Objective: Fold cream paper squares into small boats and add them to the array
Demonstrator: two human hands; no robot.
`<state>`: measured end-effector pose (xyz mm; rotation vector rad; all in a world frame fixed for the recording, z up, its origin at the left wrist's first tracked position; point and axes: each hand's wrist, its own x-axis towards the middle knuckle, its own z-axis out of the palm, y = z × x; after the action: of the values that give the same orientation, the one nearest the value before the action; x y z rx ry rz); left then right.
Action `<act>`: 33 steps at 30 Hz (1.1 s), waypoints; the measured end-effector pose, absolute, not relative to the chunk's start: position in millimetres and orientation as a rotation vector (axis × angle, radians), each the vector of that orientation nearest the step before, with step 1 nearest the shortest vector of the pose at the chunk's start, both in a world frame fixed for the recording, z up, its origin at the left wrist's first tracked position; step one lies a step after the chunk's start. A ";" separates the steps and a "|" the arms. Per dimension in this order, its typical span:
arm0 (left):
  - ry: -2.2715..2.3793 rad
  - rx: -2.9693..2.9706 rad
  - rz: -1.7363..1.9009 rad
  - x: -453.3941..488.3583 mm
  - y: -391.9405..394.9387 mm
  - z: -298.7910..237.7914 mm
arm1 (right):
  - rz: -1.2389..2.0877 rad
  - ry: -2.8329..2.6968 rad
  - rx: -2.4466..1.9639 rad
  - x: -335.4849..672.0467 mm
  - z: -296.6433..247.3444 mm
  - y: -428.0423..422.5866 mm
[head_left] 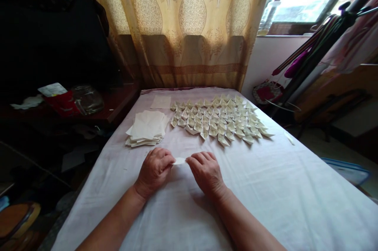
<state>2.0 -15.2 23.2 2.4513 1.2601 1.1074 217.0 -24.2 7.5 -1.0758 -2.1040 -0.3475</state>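
A small piece of folded white paper (179, 161) is stretched between my two hands, just above the white sheet. My left hand (155, 168) pinches its left end between thumb and fingers. At the other end, my right hand (206, 170) grips it the same way. Only the middle of the paper shows; my fingers cover both ends. Beyond my left hand lies a stack of square paper sheets (147, 127). Past my right hand, many small folded paper boats (212, 119) stand in close rows.
A single paper sheet (161, 102) lies behind the stack. The white-covered table (265, 188) ends near a patterned curtain (193, 18). On the left are a dark cabinet with a clear jar (88, 100) and a red packet (62, 103). A black stand (321, 42) leans at right.
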 end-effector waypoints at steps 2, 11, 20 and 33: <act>1.253 2.684 1.016 -2.3 -25.1 19.4 | -0.343 -2.182 -1.105 215.4 7.3 -28.0; 1.338 2.864 0.635 -6.9 -50.4 8.4 | -0.079 -2.487 -1.256 218.7 -1.0 -44.2; 1.451 2.561 0.669 -8.9 -47.1 7.7 | 0.342 -2.263 -1.302 234.0 -5.5 -31.0; 1.675 2.451 0.608 3.0 -41.5 7.0 | 0.179 -2.197 -1.600 219.4 2.3 -28.5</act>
<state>3.0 -41.5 7.0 2.4508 1.6751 0.6082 219.4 -28.5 2.3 -1.5997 -2.1966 0.1789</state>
